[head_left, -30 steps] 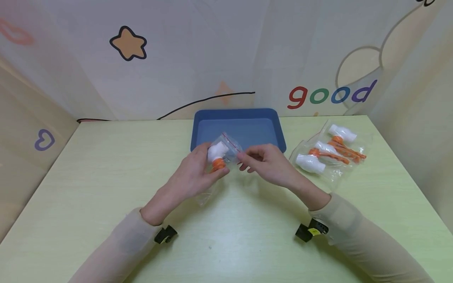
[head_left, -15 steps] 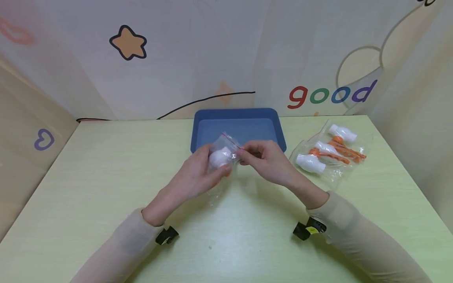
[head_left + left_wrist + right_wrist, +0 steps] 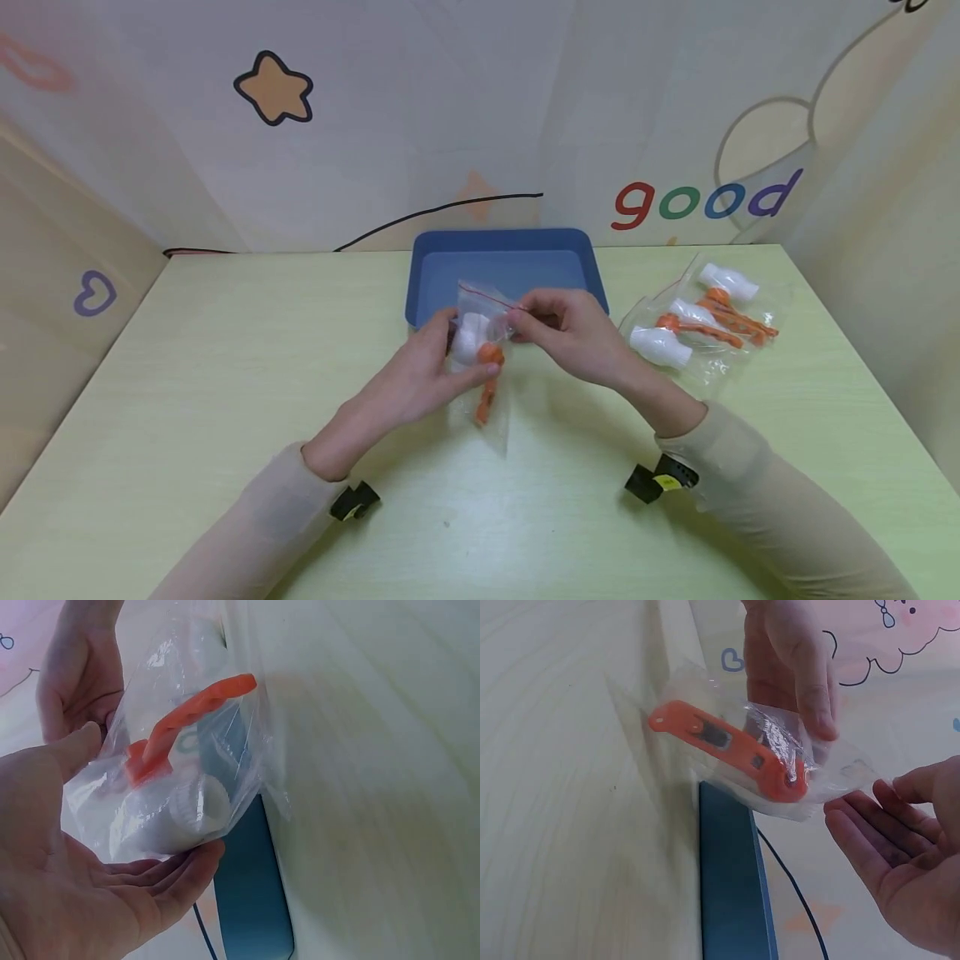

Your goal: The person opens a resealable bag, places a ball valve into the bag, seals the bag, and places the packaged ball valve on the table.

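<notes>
A clear zip bag [image 3: 497,429] with a red line near its top holds a white plastic valve [image 3: 467,337] with an orange lever [image 3: 487,400]. My left hand [image 3: 408,371] grips the bag around the valve, thumb across the front near the lever's round end. With thumb and fingers, my right hand [image 3: 577,342] pinches the bag's upper right edge by the red line. In the left wrist view, a ribbed collar shows on the valve's white body [image 3: 176,814]. The right wrist view shows the lever's slotted face [image 3: 727,746] through the plastic.
A blue tray [image 3: 498,240] stands at the back of the pale table [image 3: 247,367], just behind the hands. On the right lie several similar bagged valves [image 3: 660,346] with orange levers. A printed curtain [image 3: 420,108] hangs along the table's far edge.
The bag has turned in the left hand, so the orange lever now shows, pointing down toward the table's front. My right hand has risen slightly, still pinching the bag's edge.
</notes>
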`<state>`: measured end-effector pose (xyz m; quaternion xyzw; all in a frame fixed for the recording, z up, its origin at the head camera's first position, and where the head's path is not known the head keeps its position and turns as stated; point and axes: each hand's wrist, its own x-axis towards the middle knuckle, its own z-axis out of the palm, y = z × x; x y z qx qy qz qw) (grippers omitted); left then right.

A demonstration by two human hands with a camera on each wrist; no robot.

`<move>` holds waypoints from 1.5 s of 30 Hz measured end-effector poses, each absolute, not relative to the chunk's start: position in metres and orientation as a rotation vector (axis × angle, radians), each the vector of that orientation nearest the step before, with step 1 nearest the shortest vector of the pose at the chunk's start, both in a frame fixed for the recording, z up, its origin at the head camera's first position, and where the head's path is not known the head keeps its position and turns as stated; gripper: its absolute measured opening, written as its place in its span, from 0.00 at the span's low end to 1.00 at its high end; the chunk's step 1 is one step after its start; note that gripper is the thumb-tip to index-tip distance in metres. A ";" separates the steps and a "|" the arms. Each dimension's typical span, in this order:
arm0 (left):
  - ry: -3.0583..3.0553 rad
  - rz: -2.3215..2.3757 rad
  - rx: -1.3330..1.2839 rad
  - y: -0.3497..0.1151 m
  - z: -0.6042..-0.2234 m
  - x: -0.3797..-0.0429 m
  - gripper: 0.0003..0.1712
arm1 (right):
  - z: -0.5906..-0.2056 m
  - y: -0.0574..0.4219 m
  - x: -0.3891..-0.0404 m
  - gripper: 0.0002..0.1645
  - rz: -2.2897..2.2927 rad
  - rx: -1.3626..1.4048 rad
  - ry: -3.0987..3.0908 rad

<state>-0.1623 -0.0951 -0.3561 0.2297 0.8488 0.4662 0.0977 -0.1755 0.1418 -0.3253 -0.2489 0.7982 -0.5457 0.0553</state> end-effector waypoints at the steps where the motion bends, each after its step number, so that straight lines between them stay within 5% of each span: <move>1: 2.504 1.382 0.677 -0.095 -0.356 -0.162 0.46 | -0.324 0.143 -0.176 0.06 -1.651 -0.763 2.420; 27: 2.539 1.506 0.651 -0.104 -0.354 -0.172 0.25 | -0.314 0.161 -0.175 0.05 -1.491 -1.017 2.326; 45: 2.345 1.769 0.552 -0.106 -0.352 -0.174 0.11 | -0.315 0.179 -0.173 0.05 -1.507 -0.881 2.379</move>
